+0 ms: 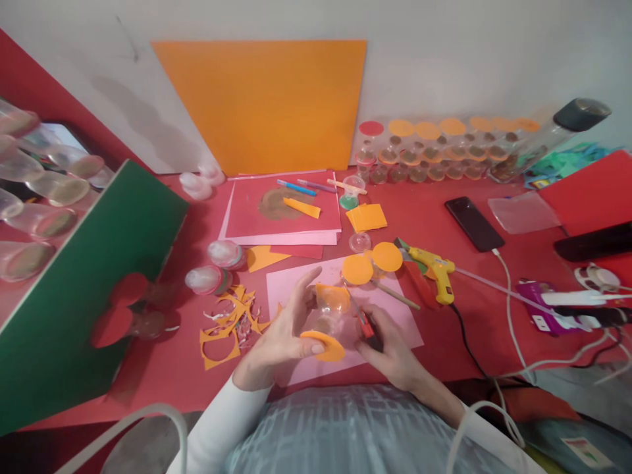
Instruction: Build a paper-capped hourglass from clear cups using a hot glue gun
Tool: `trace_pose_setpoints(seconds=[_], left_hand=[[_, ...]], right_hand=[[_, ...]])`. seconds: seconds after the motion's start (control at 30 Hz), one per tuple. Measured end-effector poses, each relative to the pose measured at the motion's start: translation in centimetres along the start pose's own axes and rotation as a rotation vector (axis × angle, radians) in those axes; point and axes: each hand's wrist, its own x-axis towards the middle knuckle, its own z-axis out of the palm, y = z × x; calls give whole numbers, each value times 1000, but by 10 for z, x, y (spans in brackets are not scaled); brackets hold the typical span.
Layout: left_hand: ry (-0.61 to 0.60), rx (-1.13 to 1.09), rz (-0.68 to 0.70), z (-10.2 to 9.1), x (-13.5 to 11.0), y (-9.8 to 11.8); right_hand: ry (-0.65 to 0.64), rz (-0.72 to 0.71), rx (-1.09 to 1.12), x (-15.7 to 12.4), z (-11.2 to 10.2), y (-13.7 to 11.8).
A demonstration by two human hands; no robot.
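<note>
My left hand [281, 332] is closed round a clear plastic hourglass-shaped piece [332, 315] that has orange paper discs on both ends, the near disc [323, 345] facing me. My right hand [392, 349] is closed on red-handled scissors [364, 322], whose blades point up toward the clear piece. Both hands hover over a pink paper sheet [296, 283] on the red table [444, 263]. Two loose orange discs [371, 263] lie at the sheet's far edge.
A yellow glue gun [434, 271] lies right of the sheet, its cord trailing toward me. Orange scraps [230, 322] lie left. A phone [473, 224], paper stacks, markers, rows of finished pieces [434, 155], a green board [89, 276] and an orange board [266, 105] surround the work area.
</note>
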Motion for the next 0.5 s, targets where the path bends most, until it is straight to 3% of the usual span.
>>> trace_pose_setpoints(seconds=[0.5], left_hand=[[-8, -14, -26, 4, 0, 0]], right_hand=[[-15, 15, -17, -1, -1, -4]])
